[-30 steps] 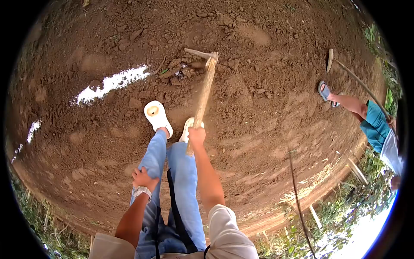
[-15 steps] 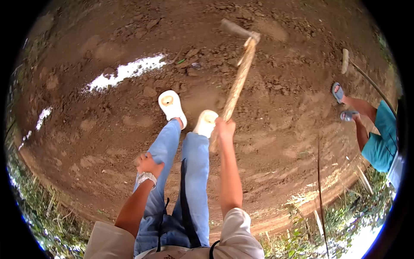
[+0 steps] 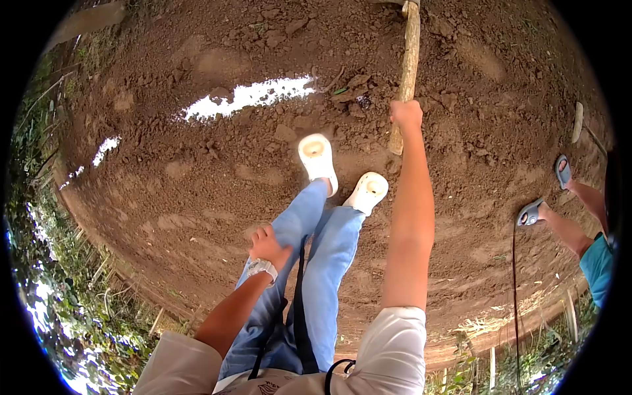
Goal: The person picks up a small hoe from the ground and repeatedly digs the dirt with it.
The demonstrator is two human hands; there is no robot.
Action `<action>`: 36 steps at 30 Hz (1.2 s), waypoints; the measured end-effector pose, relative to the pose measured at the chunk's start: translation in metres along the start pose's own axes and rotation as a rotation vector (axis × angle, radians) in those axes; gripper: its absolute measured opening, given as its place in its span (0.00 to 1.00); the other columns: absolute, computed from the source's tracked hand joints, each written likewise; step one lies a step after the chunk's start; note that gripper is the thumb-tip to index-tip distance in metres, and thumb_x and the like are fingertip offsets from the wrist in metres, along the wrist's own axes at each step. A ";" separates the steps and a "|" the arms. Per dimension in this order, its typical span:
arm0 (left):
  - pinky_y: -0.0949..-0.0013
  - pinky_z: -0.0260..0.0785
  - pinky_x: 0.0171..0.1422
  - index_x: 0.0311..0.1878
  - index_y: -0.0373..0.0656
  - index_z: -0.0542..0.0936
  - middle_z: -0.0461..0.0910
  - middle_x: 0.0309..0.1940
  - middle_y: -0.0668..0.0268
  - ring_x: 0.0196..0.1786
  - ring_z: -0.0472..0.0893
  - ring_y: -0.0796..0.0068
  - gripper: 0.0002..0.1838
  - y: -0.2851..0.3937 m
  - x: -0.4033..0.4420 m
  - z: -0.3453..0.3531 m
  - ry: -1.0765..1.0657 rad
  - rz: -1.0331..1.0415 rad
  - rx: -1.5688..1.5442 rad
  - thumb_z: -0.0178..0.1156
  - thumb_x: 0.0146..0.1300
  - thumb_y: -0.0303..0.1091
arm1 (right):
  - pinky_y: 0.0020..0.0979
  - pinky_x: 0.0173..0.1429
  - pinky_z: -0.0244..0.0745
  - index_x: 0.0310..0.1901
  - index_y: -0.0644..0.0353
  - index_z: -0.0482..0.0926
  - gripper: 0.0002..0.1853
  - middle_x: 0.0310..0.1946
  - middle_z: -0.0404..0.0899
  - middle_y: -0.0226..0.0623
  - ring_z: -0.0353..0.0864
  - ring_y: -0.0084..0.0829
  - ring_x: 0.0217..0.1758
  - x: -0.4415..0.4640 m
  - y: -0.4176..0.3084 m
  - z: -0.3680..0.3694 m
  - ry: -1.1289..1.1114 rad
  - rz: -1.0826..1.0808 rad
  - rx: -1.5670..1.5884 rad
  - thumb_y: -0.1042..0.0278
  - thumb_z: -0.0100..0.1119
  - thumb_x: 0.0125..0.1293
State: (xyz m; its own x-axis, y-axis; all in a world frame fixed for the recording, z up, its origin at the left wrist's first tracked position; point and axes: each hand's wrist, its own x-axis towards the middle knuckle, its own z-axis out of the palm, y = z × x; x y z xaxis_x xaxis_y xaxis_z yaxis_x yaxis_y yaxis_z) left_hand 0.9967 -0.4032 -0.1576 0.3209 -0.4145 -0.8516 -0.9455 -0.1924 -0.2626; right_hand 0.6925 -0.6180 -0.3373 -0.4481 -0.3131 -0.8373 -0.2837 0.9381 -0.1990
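Observation:
My right hand (image 3: 407, 115), arm stretched forward, is closed around the lower part of a hoe's wooden handle (image 3: 409, 59). The butt of the handle sticks out below my fist. At the top edge of the view the hoe's head is mostly cut off, so its blade cannot be made out. My left hand (image 3: 268, 247) rests on my jeans (image 3: 299, 214) near the knee, thumb apart from the fingers, holding nothing. A pale watch (image 3: 263, 268) is on that wrist.
Brown, cloddy soil (image 3: 217, 178) surrounds my white clogs (image 3: 316, 155). Bright white patches (image 3: 250, 97) lie ahead on the left. Another person's legs in grey sandals (image 3: 530, 212) stand at the right, near a wooden piece (image 3: 578, 122). Greenery (image 3: 72, 289) borders the ground.
My right hand and the hoe have moved forward and away from my legs, taking the hoe's head to the top edge. The left hand stays on the leg, and the camera has shifted.

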 end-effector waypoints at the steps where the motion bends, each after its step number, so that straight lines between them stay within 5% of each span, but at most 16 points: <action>1: 0.53 0.66 0.51 0.52 0.39 0.63 0.66 0.49 0.55 0.55 0.64 0.54 0.36 0.003 0.007 -0.002 0.013 0.015 -0.007 0.62 0.40 0.47 | 0.34 0.41 0.74 0.33 0.68 0.76 0.16 0.25 0.79 0.43 0.81 0.35 0.30 0.011 0.010 0.003 0.008 -0.008 0.006 0.63 0.56 0.48; 5: 0.54 0.67 0.50 0.51 0.39 0.64 0.66 0.48 0.54 0.54 0.64 0.54 0.35 0.003 0.005 0.002 -0.011 0.024 0.017 0.62 0.40 0.48 | 0.40 0.48 0.72 0.40 0.71 0.70 0.22 0.40 0.75 0.56 0.76 0.50 0.43 -0.010 0.071 0.013 0.145 -0.070 -0.164 0.62 0.57 0.48; 13: 0.51 0.64 0.50 0.50 0.42 0.66 0.64 0.48 0.59 0.54 0.64 0.59 0.32 0.014 -0.013 0.022 -0.015 0.088 0.230 0.62 0.43 0.49 | 0.35 0.30 0.73 0.24 0.71 0.73 0.13 0.18 0.76 0.47 0.80 0.38 0.24 -0.077 0.197 0.049 0.132 -0.129 -0.181 0.65 0.56 0.46; 15: 0.50 0.63 0.50 0.50 0.42 0.66 0.64 0.48 0.59 0.54 0.64 0.59 0.32 0.013 -0.013 0.023 0.016 0.106 0.219 0.62 0.43 0.49 | 0.33 0.27 0.72 0.21 0.70 0.73 0.12 0.14 0.75 0.43 0.79 0.34 0.20 -0.106 0.192 0.042 0.119 -0.135 -0.142 0.67 0.56 0.46; 17: 0.51 0.63 0.50 0.49 0.43 0.66 0.64 0.48 0.59 0.54 0.64 0.59 0.31 0.013 -0.012 0.019 -0.032 0.078 0.177 0.62 0.44 0.48 | 0.34 0.29 0.75 0.27 0.74 0.72 0.16 0.20 0.76 0.50 0.80 0.40 0.23 -0.146 0.164 0.029 -0.118 0.088 0.110 0.66 0.58 0.43; 23: 0.51 0.63 0.48 0.49 0.43 0.67 0.64 0.48 0.60 0.54 0.63 0.59 0.31 0.009 -0.011 0.022 -0.036 0.073 0.123 0.62 0.44 0.49 | 0.30 0.21 0.67 0.20 0.67 0.73 0.08 0.12 0.71 0.36 0.72 0.26 0.15 -0.196 0.176 0.043 -0.080 0.157 0.271 0.69 0.55 0.46; 29: 0.50 0.62 0.50 0.49 0.42 0.67 0.63 0.48 0.59 0.55 0.63 0.59 0.31 0.009 -0.014 0.029 -0.030 0.071 0.138 0.62 0.44 0.50 | 0.28 0.20 0.66 0.24 0.68 0.71 0.08 0.13 0.71 0.36 0.71 0.27 0.14 -0.229 0.209 0.028 -0.029 0.169 0.076 0.71 0.56 0.46; 36: 0.48 0.62 0.50 0.49 0.42 0.66 0.63 0.48 0.58 0.55 0.63 0.58 0.32 0.004 -0.019 0.045 -0.033 0.076 0.119 0.62 0.44 0.50 | 0.31 0.24 0.70 0.34 0.73 0.68 0.16 0.16 0.74 0.42 0.74 0.29 0.18 -0.261 0.203 0.048 0.050 0.147 0.286 0.69 0.57 0.46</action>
State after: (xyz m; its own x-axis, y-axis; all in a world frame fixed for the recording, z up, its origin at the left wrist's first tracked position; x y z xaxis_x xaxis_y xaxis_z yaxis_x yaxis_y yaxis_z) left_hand 0.9844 -0.3564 -0.1629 0.2484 -0.3941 -0.8849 -0.9674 -0.0538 -0.2476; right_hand 0.7929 -0.3386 -0.1836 -0.5097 -0.1718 -0.8430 0.0338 0.9751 -0.2191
